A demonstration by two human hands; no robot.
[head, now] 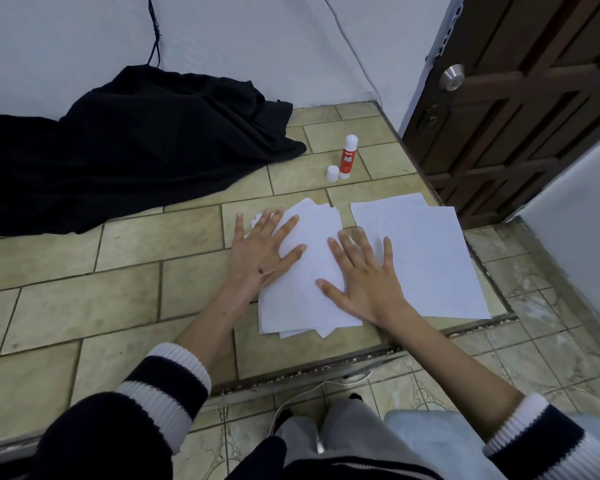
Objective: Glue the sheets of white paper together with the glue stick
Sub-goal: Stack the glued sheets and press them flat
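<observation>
A fanned stack of white paper sheets (309, 271) lies on the tiled floor in front of me. My left hand (260, 247) rests flat on its upper left part, fingers spread. Flat on the stack's right side lies my right hand (364, 275), its fingers apart too and reaching toward a second pile of white sheets (426, 254) just to the right. Neither hand holds anything. Farther back stands the red glue stick (348, 157), upright and uncapped, with its white cap (332, 173) beside it on the floor.
A black cloth (125, 147) is heaped on the floor at the left, against the white wall. A dark wooden door (520, 98) stands at the right. A metal floor strip (326, 372) runs between me and the papers. My knees show at the bottom.
</observation>
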